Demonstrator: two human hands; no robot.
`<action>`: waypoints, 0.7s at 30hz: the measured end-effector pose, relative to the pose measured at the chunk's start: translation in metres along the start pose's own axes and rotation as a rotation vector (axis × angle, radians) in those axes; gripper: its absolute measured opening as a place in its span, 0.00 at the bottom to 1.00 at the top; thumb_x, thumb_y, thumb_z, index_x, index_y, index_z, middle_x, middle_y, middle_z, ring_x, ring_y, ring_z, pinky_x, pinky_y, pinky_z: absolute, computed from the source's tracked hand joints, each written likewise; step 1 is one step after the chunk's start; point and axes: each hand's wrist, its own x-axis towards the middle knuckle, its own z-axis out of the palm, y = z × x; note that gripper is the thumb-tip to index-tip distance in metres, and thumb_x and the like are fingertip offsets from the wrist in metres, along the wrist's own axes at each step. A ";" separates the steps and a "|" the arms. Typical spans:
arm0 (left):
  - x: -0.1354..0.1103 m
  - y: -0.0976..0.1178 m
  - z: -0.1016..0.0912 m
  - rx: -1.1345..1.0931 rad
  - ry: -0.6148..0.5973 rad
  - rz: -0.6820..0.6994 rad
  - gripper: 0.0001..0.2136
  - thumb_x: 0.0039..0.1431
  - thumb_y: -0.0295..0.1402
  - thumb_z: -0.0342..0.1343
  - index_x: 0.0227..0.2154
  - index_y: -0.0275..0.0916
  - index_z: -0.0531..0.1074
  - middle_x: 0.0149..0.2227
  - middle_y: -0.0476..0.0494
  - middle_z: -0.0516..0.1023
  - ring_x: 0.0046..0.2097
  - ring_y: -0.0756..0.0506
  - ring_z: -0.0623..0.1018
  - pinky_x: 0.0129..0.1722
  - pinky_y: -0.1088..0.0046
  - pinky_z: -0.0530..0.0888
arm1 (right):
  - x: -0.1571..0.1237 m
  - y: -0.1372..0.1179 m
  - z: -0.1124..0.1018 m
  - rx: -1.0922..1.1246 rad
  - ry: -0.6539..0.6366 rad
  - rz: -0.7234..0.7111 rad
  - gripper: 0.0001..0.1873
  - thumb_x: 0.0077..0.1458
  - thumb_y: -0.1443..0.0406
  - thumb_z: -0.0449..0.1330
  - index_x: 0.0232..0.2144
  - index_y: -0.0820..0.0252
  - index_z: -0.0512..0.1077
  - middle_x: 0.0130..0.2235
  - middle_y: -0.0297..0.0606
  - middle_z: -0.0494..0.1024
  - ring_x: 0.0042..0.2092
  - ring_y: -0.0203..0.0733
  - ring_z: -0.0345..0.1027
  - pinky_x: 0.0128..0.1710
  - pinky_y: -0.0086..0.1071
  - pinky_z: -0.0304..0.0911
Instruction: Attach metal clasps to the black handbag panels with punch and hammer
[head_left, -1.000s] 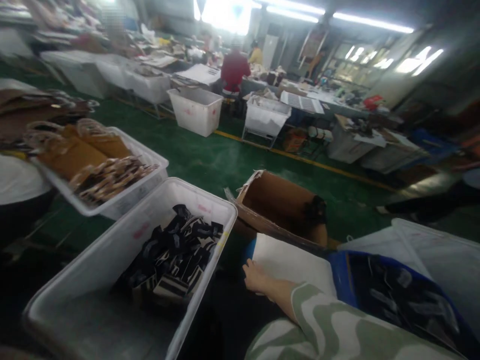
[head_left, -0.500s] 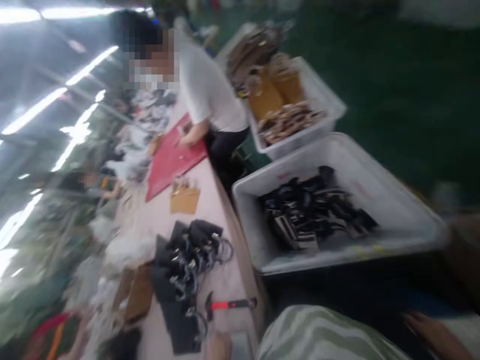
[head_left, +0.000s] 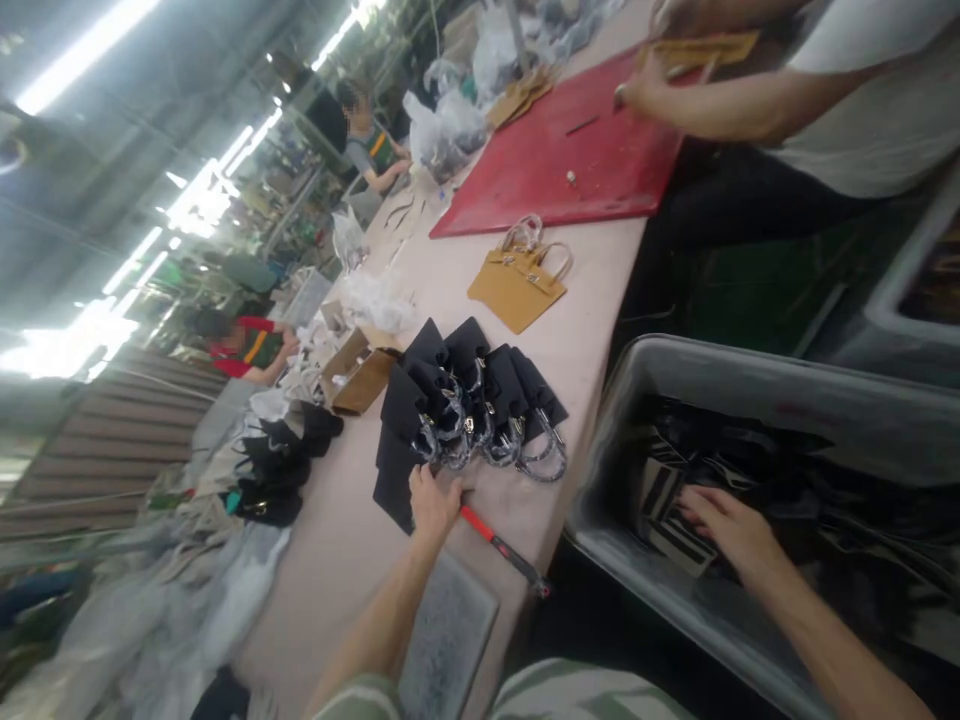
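Note:
My left hand (head_left: 433,508) reaches over the table at the near edge of a cluster of black handbag panels (head_left: 424,390) with wrapped loop handles and metal fittings. Its thumb and fingers are apart, by one panel's edge. A hammer (head_left: 499,545) with a red and black handle lies right beside that hand; its head is hidden. Down inside the grey bin (head_left: 750,365), my right hand (head_left: 731,530) has its fingers drawn together at a black and off-white striped piece (head_left: 671,520). What those fingertips pinch, if anything, is too dark to make out.
A grey slab (head_left: 450,635) lies at the near table edge. Tan handbag panels (head_left: 517,285) lie beyond the black ones, before a red mat (head_left: 555,170) where a co-worker's hands (head_left: 649,85) hold a tan piece. A cardboard box (head_left: 358,372) stands at left.
The view has turned toward the table and come nearer. My left hand has come forward to the black panels, and my right hand has reached into the bin. The hammer's head is now covered.

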 end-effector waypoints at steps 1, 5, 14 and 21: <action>0.012 -0.009 0.000 -0.019 0.000 0.038 0.30 0.61 0.42 0.57 0.60 0.28 0.63 0.64 0.20 0.63 0.69 0.30 0.62 0.65 0.50 0.66 | 0.003 -0.013 0.041 -0.027 -0.103 -0.024 0.15 0.42 0.54 0.64 0.30 0.57 0.79 0.32 0.46 0.82 0.34 0.51 0.77 0.38 0.44 0.71; 0.065 -0.030 0.014 -0.131 0.021 0.152 0.30 0.62 0.45 0.57 0.61 0.30 0.63 0.67 0.24 0.62 0.70 0.32 0.60 0.68 0.50 0.60 | 0.006 -0.047 0.175 -0.186 -0.248 -0.111 0.20 0.47 0.52 0.63 0.38 0.59 0.78 0.40 0.44 0.82 0.45 0.50 0.76 0.48 0.40 0.69; 0.187 -0.024 0.052 -0.305 0.065 -0.030 0.29 0.55 0.29 0.57 0.61 0.33 0.67 0.55 0.30 0.74 0.61 0.33 0.71 0.64 0.51 0.65 | 0.034 -0.067 0.274 -0.470 -0.110 -0.132 0.33 0.48 0.48 0.60 0.47 0.67 0.76 0.46 0.58 0.79 0.51 0.61 0.74 0.52 0.48 0.67; 0.242 -0.048 0.029 -0.419 0.249 -0.081 0.25 0.51 0.22 0.53 0.54 0.34 0.72 0.51 0.34 0.78 0.54 0.37 0.76 0.60 0.59 0.71 | 0.039 -0.053 0.280 -0.468 -0.079 -0.192 0.30 0.47 0.51 0.59 0.47 0.66 0.75 0.44 0.53 0.80 0.47 0.54 0.75 0.50 0.43 0.68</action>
